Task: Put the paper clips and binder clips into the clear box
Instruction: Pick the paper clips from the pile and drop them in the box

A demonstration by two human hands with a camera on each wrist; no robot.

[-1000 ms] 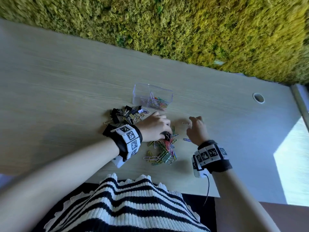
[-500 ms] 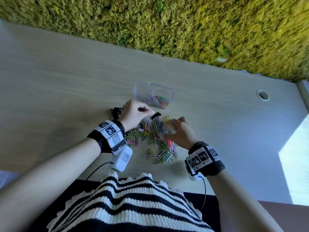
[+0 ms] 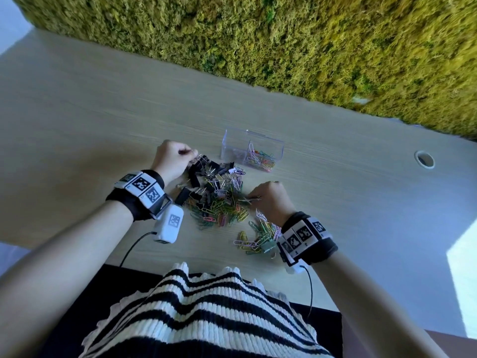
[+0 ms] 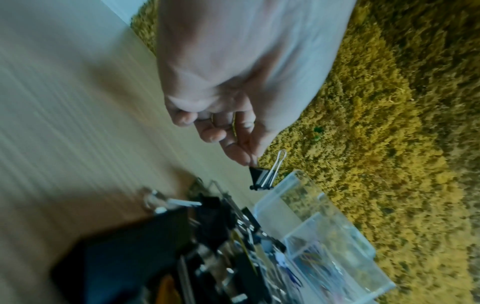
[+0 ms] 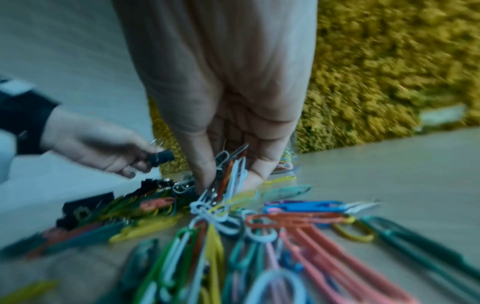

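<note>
A clear box [image 3: 251, 152] [image 4: 319, 230] with coloured paper clips in its right compartment stands mid-table. In front of it lies a spread of coloured paper clips [image 3: 222, 208] [image 5: 259, 236] and black binder clips [image 3: 204, 169]. My left hand [image 3: 178, 157] [image 4: 241, 148] pinches one black binder clip [image 4: 261, 176] just left of the box, lifted off the table. My right hand [image 3: 268, 197] [image 5: 228, 164] pinches a bunch of paper clips [image 5: 231, 176] at the right side of the pile.
The light wooden table [image 3: 103, 120] ends at a moss wall [image 3: 284, 42] behind the box. A round cable hole [image 3: 424, 159] lies to the far right. A second small cluster of paper clips [image 3: 258, 236] lies near my right wrist, by the front edge.
My left hand moved left and back from the pile and now holds up a binder clip beside the box. My right hand stays at the pile, gathering paper clips.
</note>
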